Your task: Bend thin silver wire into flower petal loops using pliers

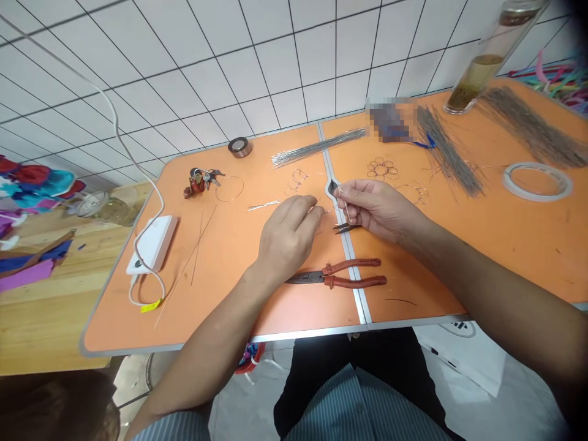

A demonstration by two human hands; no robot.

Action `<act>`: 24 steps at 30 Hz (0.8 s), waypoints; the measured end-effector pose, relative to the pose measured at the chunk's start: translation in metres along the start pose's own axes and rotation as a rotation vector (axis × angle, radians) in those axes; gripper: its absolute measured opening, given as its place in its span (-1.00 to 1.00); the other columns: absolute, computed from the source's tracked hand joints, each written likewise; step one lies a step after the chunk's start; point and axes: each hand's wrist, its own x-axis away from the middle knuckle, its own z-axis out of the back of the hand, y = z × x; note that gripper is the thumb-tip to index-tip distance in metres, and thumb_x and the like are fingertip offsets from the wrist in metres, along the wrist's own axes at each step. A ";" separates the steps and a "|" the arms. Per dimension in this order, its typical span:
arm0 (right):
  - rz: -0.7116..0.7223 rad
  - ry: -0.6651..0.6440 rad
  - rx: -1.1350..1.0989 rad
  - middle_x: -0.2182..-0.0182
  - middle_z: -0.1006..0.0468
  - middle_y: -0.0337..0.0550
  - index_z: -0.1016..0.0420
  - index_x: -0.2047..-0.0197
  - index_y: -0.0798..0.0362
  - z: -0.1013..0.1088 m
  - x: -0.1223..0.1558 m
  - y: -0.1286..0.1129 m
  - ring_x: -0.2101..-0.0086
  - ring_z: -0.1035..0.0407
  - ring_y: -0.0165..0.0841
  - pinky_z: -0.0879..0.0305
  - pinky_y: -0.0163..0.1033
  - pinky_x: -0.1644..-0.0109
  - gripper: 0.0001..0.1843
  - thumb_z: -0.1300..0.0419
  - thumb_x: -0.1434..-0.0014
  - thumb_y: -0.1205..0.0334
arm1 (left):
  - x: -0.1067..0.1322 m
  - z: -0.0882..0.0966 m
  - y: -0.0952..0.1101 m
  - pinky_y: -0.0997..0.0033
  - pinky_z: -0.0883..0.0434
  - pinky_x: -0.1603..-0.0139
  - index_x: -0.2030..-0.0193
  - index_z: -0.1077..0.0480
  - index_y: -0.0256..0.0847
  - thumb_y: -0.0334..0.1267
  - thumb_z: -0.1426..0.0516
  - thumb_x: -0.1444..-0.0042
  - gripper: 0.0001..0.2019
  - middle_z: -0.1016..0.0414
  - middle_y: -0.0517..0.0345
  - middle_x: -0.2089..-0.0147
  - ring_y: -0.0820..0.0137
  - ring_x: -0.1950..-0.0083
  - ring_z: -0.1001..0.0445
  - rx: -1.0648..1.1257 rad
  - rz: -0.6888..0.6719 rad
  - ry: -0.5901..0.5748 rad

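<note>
Above the orange table, my right hand point(374, 208) pinches a thin bent wire point(345, 205) between thumb and fingers. My left hand point(291, 236) is closed, fingers curled down; whatever lies in its fingertips is hidden from view. Below the hands, long-nose pliers point(351, 282) with red-brown handles lie on the table, their tip partly covered by my left hand. Dark metal tips of a tool point(344, 228) show under my right hand, the remainder covered. A looped wire shape point(298, 182) sits just beyond my left hand, and a wire flower point(382, 167) lies beyond my right.
A bundle of straight wires point(316, 147) lies near the tiled wall. Darker wire bundles point(448, 150) are at the right, beside a white ring roll point(537, 182) and a glass bottle point(478, 70). Leftward are tape point(239, 147), keys point(204, 179) and a white power bank point(154, 245) with cable.
</note>
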 end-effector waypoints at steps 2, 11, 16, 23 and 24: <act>0.010 0.013 0.000 0.43 -0.51 -0.27 -0.61 0.39 0.09 0.001 0.000 0.000 0.48 -0.24 -0.53 -0.27 -0.38 0.46 -0.45 -0.75 0.11 -0.10 | 0.000 -0.002 0.002 0.16 -0.53 -0.04 -0.03 -0.54 -0.25 -0.48 -0.04 -0.49 -0.76 -0.68 -0.19 -0.01 0.17 -0.03 -0.61 -0.049 -0.051 0.007; 0.160 0.062 0.183 0.38 -0.57 -0.22 -0.67 0.37 0.04 0.004 0.005 -0.014 0.46 -0.29 -0.49 -0.26 -0.32 0.42 -0.56 -0.66 -0.07 -0.12 | -0.001 -0.001 0.005 0.16 -0.52 -0.03 -0.03 -0.53 -0.29 -0.49 -0.07 -0.50 -0.80 -0.68 -0.18 0.01 0.16 -0.02 -0.64 -0.115 -0.118 -0.013; 0.252 0.121 0.452 0.38 -0.60 -0.21 -0.71 0.30 0.01 0.002 0.009 -0.022 0.44 -0.34 -0.45 -0.35 -0.27 0.34 -0.68 -0.59 -0.20 -0.05 | 0.000 -0.002 0.007 0.18 -0.50 0.00 0.01 -0.53 -0.23 -0.48 -0.07 -0.51 -0.80 -0.68 -0.12 0.00 0.21 0.01 -0.64 -0.122 -0.092 -0.048; 0.232 0.234 0.602 0.44 -0.56 -0.23 -0.65 0.36 0.01 -0.005 0.009 -0.023 0.47 -0.36 -0.43 -0.41 -0.25 0.33 -0.81 -0.51 -0.23 0.18 | 0.002 -0.006 0.010 0.13 -0.53 -0.10 -0.09 -0.53 -0.20 -0.48 -0.13 -0.46 -0.79 -0.69 -0.15 -0.09 0.15 -0.13 -0.65 -0.021 -0.072 -0.002; 0.234 0.249 0.608 0.43 -0.57 -0.23 -0.65 0.36 0.00 -0.005 0.009 -0.022 0.46 -0.37 -0.42 -0.41 -0.25 0.32 -0.82 -0.50 -0.23 0.19 | 0.002 -0.005 0.011 0.09 -0.53 -0.17 -0.13 -0.53 -0.18 -0.49 -0.12 -0.45 -0.75 -0.68 -0.16 -0.14 0.13 -0.20 -0.64 0.024 -0.062 0.021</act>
